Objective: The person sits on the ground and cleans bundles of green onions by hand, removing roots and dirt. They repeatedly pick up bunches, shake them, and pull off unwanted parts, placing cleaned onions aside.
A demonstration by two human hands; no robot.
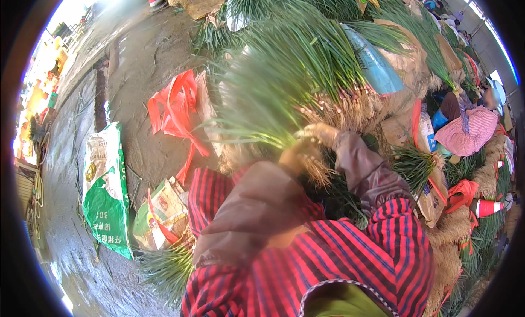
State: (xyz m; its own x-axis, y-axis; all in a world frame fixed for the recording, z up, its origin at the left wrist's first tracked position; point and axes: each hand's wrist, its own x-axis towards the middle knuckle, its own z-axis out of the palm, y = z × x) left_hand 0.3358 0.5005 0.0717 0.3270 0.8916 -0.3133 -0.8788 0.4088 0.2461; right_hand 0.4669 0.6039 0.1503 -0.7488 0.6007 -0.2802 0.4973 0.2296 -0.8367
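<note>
My left hand [296, 156] is closed around a bunch of green onions [283, 138]. The leaves fan out to the upper left, blurred by motion, and the pale stringy roots [320, 171] hang below the hand. Just above, my right hand [322, 133] is curled with its fingertips at the stems of that bunch; blur hides whether it grips any stalk. Beyond both hands lies a large heap of green onions [324, 67], its reddish bulbs and tan roots [352, 106] towards me. Brown sleeve covers reach to both wrists.
Red plastic straps [174, 106] lie on the wet concrete ground [135, 63] at left. Nearby are a green and white woven sack [107, 194] and another onion bunch [170, 263]. At right, a person in pink [467, 130] sits near a traffic cone [488, 208] and rooted bundles [447, 251].
</note>
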